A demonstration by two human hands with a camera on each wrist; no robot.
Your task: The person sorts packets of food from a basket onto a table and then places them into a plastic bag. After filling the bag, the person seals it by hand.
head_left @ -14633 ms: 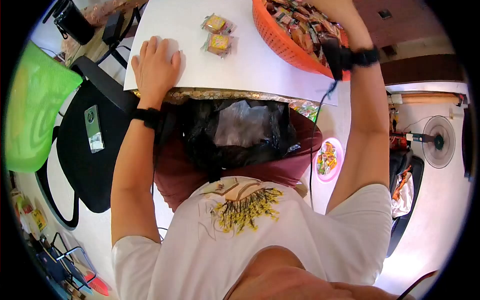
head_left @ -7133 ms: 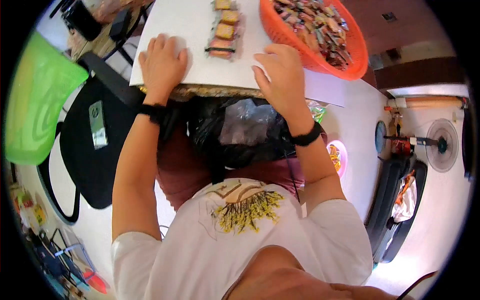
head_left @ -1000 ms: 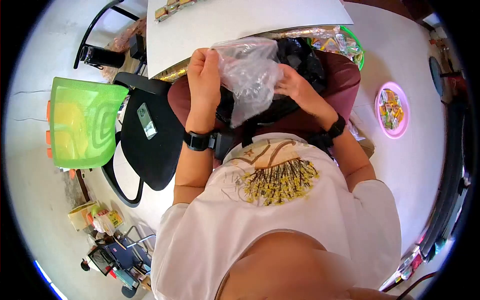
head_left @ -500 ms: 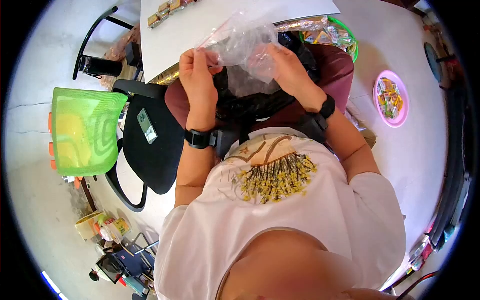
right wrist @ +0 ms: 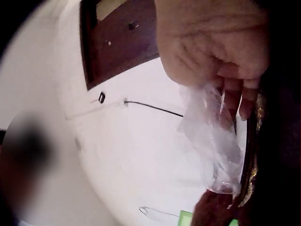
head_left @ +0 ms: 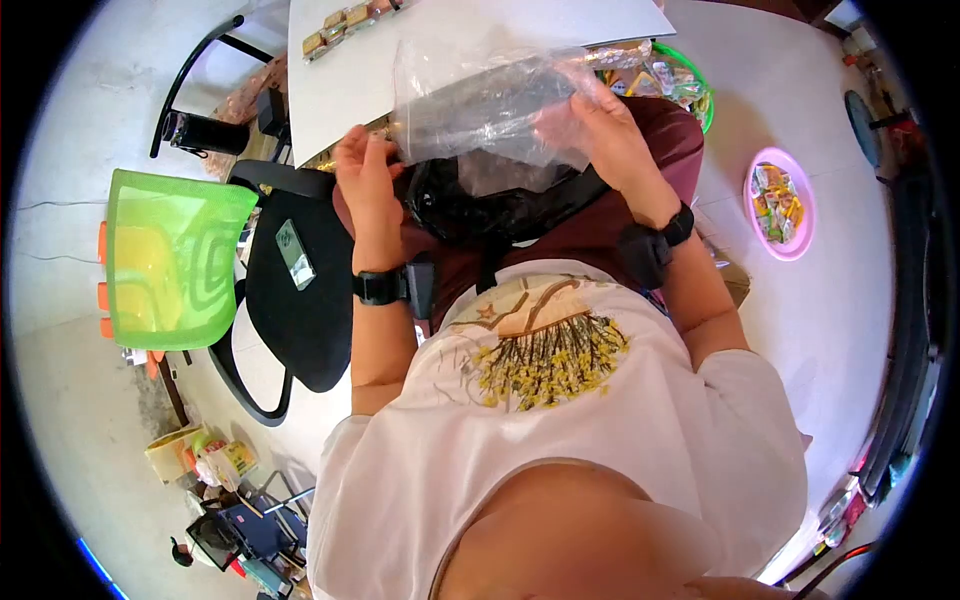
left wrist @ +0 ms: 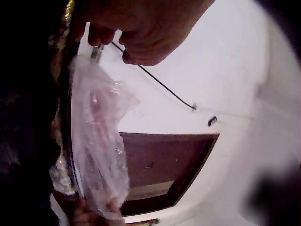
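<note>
In the head view, a clear plastic bag (head_left: 470,110) is stretched between my two hands over my lap, near the table edge. My left hand (head_left: 368,185) pinches its left edge with thumb and curled fingers. At the other end my right hand (head_left: 618,150) grips the bag, and its fingers show through the film. Both wrist views show the wrinkled bag (left wrist: 101,146) hanging between the hands, the right wrist view with the film (right wrist: 207,127) over my right fingers. A black plastic bag (head_left: 490,210) lies on my lap below, with more clear plastic in it.
Several small wrapped cakes (head_left: 345,27) lie in a row on the white table (head_left: 345,95). A green-rimmed basket (head_left: 709,110) of packets stands right of my knees, a pink basin (head_left: 806,215) of packets on the floor. A phone (head_left: 295,255) lies on the chair (head_left: 300,340) at left.
The crumpled clear bag has been raised from my lap toward the table and spread wider. My hands have moved apart. Earlier the orange basket stood on the table and both hands were without the bag.
</note>
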